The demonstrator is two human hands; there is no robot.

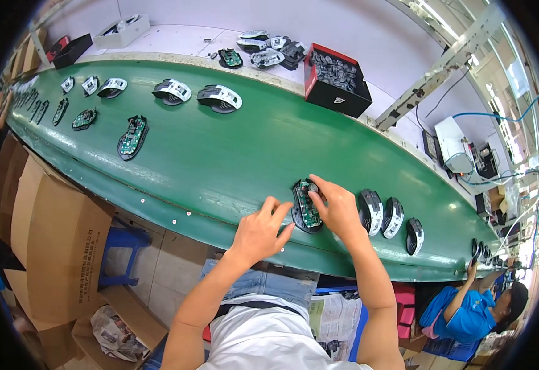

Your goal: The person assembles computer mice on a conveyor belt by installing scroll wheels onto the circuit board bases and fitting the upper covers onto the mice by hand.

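Observation:
An opened computer mouse base (307,213) with a green circuit board lies on the green belt in front of me. My right hand (337,206) reaches over its right side, thumb and fingers closing on a small grey wheel (312,187) at the base's far end. The fingers partly cover that wheel. At the left of the base, my left hand (261,230) is open, thumb and fingers apart, with nothing in it. Its fingertips come close to the base's edge; whether they touch it I cannot tell.
Black-and-white mice (371,211) stand to the right on the belt (238,154). Farther left lie another circuit-board base (133,138) and white mouse shells (219,98). Beyond the belt, a black-and-red box (338,95) holds many small grey wheels. A co-worker (473,311) in blue sits at right.

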